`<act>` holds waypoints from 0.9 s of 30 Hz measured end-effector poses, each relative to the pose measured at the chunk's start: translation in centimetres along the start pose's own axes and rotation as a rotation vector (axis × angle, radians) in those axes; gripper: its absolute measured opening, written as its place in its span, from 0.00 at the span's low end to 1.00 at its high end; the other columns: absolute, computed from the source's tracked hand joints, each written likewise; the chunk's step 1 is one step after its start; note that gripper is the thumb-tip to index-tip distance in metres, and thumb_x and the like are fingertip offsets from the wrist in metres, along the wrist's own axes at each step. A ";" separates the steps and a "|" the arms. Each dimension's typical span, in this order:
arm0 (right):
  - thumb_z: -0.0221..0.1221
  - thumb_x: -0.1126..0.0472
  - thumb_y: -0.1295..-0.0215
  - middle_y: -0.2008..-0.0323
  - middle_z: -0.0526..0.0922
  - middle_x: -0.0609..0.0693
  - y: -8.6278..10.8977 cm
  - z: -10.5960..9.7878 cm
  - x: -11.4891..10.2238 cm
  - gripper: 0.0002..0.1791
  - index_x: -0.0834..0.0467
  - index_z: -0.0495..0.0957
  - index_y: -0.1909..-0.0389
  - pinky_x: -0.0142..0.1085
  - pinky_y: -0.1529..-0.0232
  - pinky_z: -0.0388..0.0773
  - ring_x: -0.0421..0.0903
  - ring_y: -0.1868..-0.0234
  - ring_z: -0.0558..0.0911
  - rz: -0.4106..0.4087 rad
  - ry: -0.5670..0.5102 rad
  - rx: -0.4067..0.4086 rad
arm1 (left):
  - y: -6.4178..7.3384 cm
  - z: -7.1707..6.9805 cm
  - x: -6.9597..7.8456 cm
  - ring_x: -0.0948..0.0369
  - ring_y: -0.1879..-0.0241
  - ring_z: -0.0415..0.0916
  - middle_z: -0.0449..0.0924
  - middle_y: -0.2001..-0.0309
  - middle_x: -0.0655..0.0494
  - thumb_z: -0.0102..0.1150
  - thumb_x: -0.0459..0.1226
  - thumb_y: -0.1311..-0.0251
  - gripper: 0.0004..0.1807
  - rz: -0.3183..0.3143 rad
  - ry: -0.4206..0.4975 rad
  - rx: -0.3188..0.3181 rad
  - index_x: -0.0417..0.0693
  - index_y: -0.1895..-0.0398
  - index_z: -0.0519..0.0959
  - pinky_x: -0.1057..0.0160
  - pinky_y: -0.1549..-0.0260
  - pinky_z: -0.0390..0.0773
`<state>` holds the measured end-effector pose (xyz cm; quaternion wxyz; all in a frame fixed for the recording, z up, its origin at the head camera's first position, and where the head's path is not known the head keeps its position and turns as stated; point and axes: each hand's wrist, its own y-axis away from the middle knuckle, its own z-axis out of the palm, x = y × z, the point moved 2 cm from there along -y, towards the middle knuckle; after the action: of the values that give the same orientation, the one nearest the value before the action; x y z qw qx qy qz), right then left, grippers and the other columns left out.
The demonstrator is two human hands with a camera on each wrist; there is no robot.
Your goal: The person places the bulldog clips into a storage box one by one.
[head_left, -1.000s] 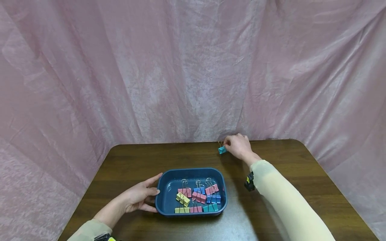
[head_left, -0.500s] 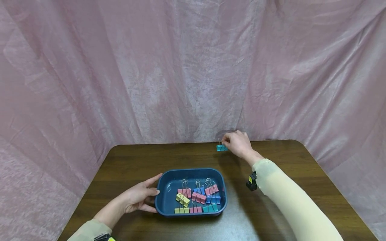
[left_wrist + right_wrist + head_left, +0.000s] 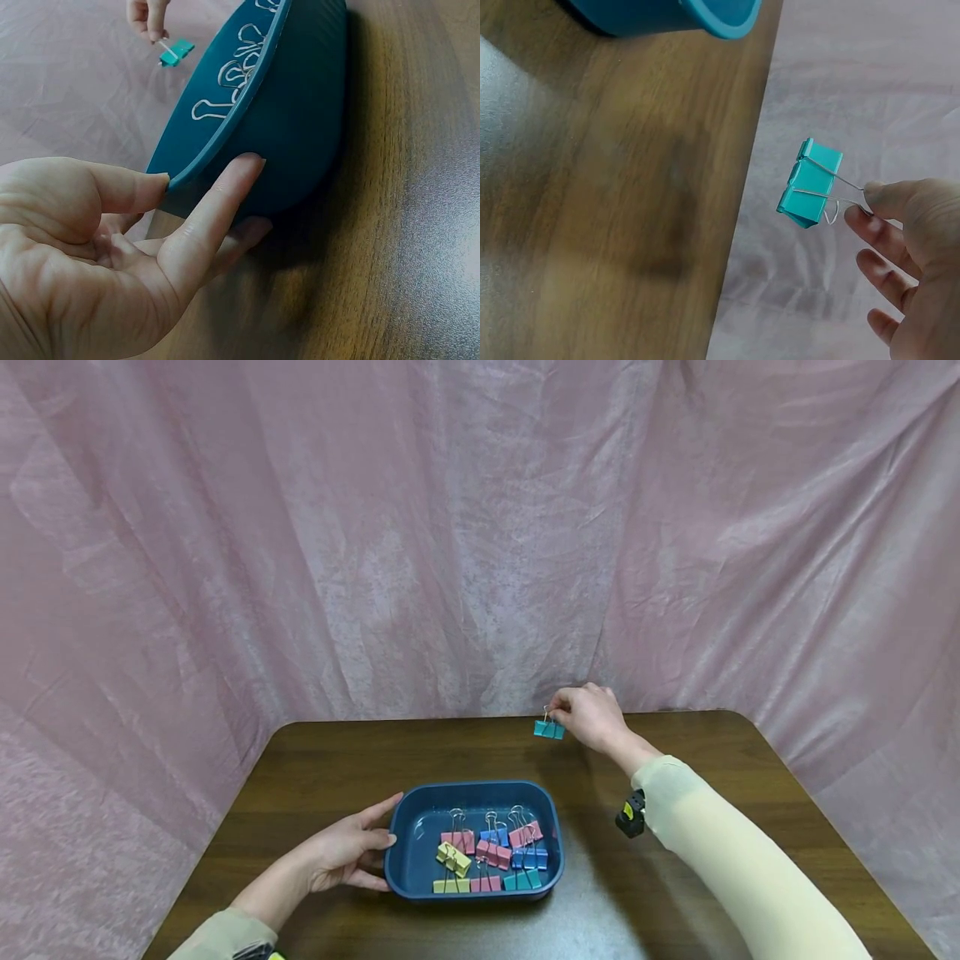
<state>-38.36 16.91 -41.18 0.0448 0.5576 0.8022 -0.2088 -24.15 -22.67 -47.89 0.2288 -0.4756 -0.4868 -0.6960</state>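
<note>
My right hand point(image 3: 591, 717) pinches the wire handle of a turquoise binder clip point(image 3: 549, 729) above the far part of the table. In the right wrist view that binder clip point(image 3: 812, 184) hangs from thumb and forefinger; the other fingers are loosely bent. My left hand point(image 3: 348, 852) holds the left end of a dark blue tray point(image 3: 420, 893), thumb at the rim and other fingers spread against the outer wall point(image 3: 300, 135). Inside the tray lie several binder clips, among them a yellow clip point(image 3: 453, 858), a pink clip point(image 3: 493, 852), a blue clip point(image 3: 529, 858) and a turquoise clip point(image 3: 522, 881).
The tray stands on a dark brown wooden table point(image 3: 337, 760) with rounded far corners. A pink velvety curtain point(image 3: 465, 568) hangs right behind the far edge. The binder clips in the tray are mostly toward its middle and right, with their wire handles sticking up.
My right hand has shifted slightly to the left with the turquoise binder clip, which has turned to show its broad side. The left hand and the tray have hardly moved.
</note>
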 end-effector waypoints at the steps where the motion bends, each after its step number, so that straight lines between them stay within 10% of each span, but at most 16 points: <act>1: 0.66 0.54 0.31 0.64 0.88 0.40 0.0 -0.1 -0.1 0.03 0.48 0.87 0.63 0.54 0.41 0.67 0.52 0.53 0.78 -0.001 -0.002 0.000 | 0.0 0.0 0.0 0.40 0.49 0.82 0.70 0.36 0.31 0.49 0.32 0.23 0.40 0.000 -0.001 0.000 0.56 0.16 0.44 0.44 0.63 0.87; 27: 0.67 0.54 0.32 0.68 0.87 0.36 0.2 -2.5 -3.0 0.03 0.47 0.88 0.64 0.53 0.39 0.67 0.48 0.55 0.78 -0.071 -0.071 0.026 | -0.3 -0.2 0.0 0.39 0.49 0.82 0.71 0.38 0.31 0.51 0.33 0.25 0.41 0.000 0.002 0.002 0.56 0.16 0.44 0.46 0.64 0.88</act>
<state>-36.64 15.33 -38.03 0.0585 0.5214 0.8167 -0.2401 -24.51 -22.75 -48.06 0.2295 -0.4748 -0.4873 -0.6960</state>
